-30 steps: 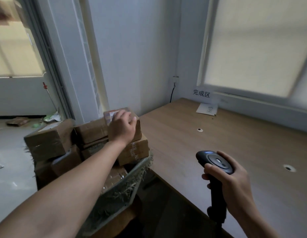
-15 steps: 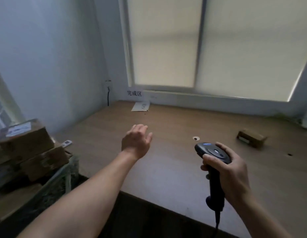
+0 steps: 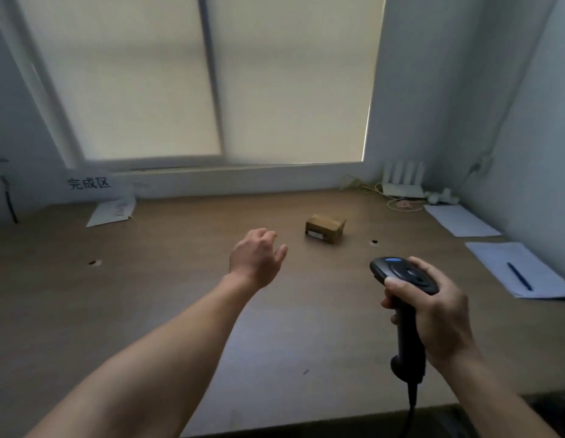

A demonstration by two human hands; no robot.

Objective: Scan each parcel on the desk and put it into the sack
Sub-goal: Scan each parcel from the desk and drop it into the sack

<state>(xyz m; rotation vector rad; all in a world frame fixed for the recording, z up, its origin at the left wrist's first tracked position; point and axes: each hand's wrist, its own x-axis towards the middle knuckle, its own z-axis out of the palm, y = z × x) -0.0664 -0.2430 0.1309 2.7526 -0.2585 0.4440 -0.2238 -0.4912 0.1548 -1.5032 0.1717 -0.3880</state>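
One small brown cardboard parcel with a label on its near side lies on the wooden desk, past the middle. My left hand hovers over the desk a little left of and nearer than the parcel, fingers relaxed, holding nothing. My right hand grips the handle of a black barcode scanner, whose head points towards the parcel and whose cable drops off the near edge. The sack is out of view.
A white router with cables stands in the far right corner. White sheets lie along the right side, one with a blue pen. A paper and a wall sign are at the far left. Small cable holes dot the desk.
My view swung right, from the sack of boxes at the desk's left end to the desk. My left hand let go of a box there and moved over towards the parcel.
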